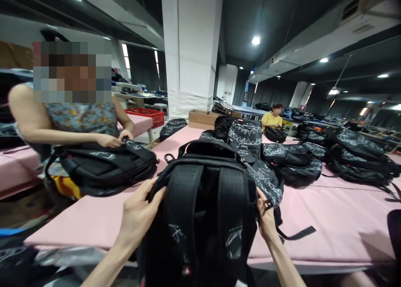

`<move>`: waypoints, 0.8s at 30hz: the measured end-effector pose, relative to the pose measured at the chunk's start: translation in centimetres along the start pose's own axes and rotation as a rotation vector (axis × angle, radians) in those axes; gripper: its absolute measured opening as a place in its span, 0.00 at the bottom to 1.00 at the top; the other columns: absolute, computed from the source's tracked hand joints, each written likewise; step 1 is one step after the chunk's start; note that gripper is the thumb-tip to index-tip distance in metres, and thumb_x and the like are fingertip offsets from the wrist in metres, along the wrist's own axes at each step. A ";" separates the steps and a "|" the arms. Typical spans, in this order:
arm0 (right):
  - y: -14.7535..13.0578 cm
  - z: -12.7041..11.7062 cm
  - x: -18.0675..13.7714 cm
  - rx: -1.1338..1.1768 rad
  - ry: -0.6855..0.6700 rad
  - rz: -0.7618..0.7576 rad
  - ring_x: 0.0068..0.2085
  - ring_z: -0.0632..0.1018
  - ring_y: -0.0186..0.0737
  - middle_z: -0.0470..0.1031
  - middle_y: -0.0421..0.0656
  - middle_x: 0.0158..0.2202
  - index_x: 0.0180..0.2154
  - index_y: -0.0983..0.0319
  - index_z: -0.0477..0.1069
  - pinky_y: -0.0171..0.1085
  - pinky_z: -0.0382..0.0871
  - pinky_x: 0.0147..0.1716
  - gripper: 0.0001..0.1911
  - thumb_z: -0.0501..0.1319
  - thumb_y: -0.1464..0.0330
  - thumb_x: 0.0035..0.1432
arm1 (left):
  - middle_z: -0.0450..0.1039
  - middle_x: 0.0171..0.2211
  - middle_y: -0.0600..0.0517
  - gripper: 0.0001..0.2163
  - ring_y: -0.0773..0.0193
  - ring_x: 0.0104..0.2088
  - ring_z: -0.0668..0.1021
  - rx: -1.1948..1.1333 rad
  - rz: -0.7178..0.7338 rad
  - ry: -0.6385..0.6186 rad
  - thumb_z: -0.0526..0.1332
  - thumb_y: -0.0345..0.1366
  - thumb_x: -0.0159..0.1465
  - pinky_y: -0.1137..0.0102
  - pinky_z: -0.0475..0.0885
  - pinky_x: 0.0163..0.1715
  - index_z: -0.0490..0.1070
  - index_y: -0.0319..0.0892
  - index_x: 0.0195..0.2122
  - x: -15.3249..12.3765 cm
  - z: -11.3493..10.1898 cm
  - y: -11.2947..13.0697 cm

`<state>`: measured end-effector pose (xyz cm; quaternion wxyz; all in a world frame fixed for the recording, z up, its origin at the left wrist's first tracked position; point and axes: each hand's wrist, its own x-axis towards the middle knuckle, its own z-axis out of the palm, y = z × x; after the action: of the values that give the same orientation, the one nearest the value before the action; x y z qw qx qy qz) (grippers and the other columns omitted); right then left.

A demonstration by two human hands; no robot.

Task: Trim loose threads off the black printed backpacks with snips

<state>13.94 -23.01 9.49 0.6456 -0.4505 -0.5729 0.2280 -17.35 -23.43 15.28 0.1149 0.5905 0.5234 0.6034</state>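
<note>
A black backpack (208,195) stands upright in front of me at the table's near edge, its shoulder straps facing me and its top partly open. White scribble prints mark both straps. My left hand (140,207) grips the bag's left side near the top, thumb towards me and fingers behind the fabric. On the opposite side, my right hand (265,214) is closed on the bag's edge near a zipper; some of its fingers are hidden. Just behind lies another black bag (266,182) with white zigzag print.
Several printed black backpacks (296,161) are piled on the pink table (338,220). At the left a person (81,120) handles another black backpack (106,166). A cardboard box (202,119), a red crate (147,116) and a white pillar (192,49) stand further back, near a person in yellow (272,120).
</note>
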 end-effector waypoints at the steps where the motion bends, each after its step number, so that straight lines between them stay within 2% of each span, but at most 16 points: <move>1: -0.9 0.2 0.1 -0.036 -0.022 -0.042 0.51 0.72 0.46 0.72 0.46 0.50 0.52 0.59 0.67 0.44 0.66 0.50 0.24 0.53 0.54 0.58 | 0.74 0.37 0.49 0.13 0.58 0.39 0.75 0.023 0.052 -0.006 0.56 0.43 0.56 0.65 0.70 0.43 0.70 0.40 0.38 -0.1 -0.1 -0.2; 5: -4.8 0.9 1.0 -0.197 -0.076 -0.307 0.53 0.70 0.43 0.68 0.45 0.52 0.55 0.57 0.62 0.44 0.64 0.52 0.20 0.49 0.61 0.63 | 0.67 0.45 0.48 0.17 0.57 0.46 0.71 0.115 0.277 0.008 0.54 0.33 0.57 0.63 0.67 0.47 0.67 0.43 0.48 0.0 -0.4 1.3; 7: -6.0 1.2 1.0 -0.283 -0.077 -0.461 0.52 0.70 0.42 0.69 0.46 0.51 0.53 0.57 0.63 0.43 0.65 0.50 0.18 0.49 0.64 0.63 | 0.66 0.43 0.48 0.19 0.58 0.46 0.71 0.170 0.348 0.016 0.52 0.29 0.55 0.65 0.67 0.45 0.68 0.44 0.48 0.3 -0.7 2.3; 10: -6.2 1.2 0.3 -0.384 -0.035 -0.616 0.49 0.72 0.44 0.70 0.48 0.47 0.53 0.59 0.64 0.43 0.68 0.45 0.17 0.49 0.66 0.63 | 0.67 0.38 0.51 0.18 0.63 0.40 0.73 0.153 0.408 -0.063 0.52 0.27 0.55 0.71 0.69 0.38 0.70 0.45 0.45 0.6 -1.3 3.1; 13: -5.2 0.8 -0.1 -0.394 -0.002 -0.678 0.41 0.75 0.43 0.74 0.48 0.40 0.50 0.60 0.67 0.40 0.71 0.37 0.16 0.49 0.64 0.63 | 0.69 0.33 0.52 0.12 0.65 0.35 0.73 0.032 0.385 -0.219 0.56 0.31 0.56 0.74 0.68 0.36 0.72 0.44 0.41 1.1 -2.0 3.1; 16: -3.9 0.6 0.5 -0.344 -0.006 -0.656 0.36 0.77 0.43 0.76 0.46 0.34 0.42 0.60 0.72 0.39 0.72 0.34 0.16 0.49 0.61 0.63 | 0.70 0.29 0.53 0.07 0.67 0.31 0.72 -0.083 0.252 -0.439 0.59 0.33 0.54 0.75 0.67 0.33 0.74 0.41 0.33 2.3 -2.7 2.9; 20: -2.0 0.1 1.6 -0.249 -0.110 -0.442 0.42 0.77 0.46 0.78 0.45 0.36 0.37 0.59 0.75 0.42 0.71 0.42 0.18 0.51 0.56 0.60 | 0.69 0.26 0.54 0.06 0.68 0.27 0.70 -0.175 0.101 -0.733 0.61 0.33 0.50 0.76 0.65 0.29 0.74 0.37 0.28 3.7 -3.1 2.5; 22: -1.1 -0.6 1.6 -0.186 -0.139 -0.302 0.44 0.76 0.47 0.78 0.46 0.37 0.36 0.60 0.76 0.44 0.70 0.43 0.20 0.53 0.53 0.58 | 0.69 0.26 0.53 0.08 0.67 0.27 0.70 -0.171 0.082 -0.732 0.61 0.34 0.49 0.75 0.65 0.29 0.74 0.37 0.30 3.4 -3.3 2.7; 24: -0.5 -1.0 1.2 -0.115 -0.113 -0.177 0.45 0.75 0.48 0.77 0.47 0.39 0.36 0.60 0.75 0.44 0.70 0.43 0.19 0.56 0.53 0.56 | 0.70 0.31 0.52 0.12 0.65 0.32 0.72 -0.097 0.143 -0.604 0.60 0.33 0.50 0.72 0.68 0.33 0.74 0.39 0.37 2.1 -3.7 3.3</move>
<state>15.10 -22.61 10.59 0.6031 -0.4209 -0.6579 0.1619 -19.45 -25.06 19.95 0.2506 0.7723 0.3934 0.4313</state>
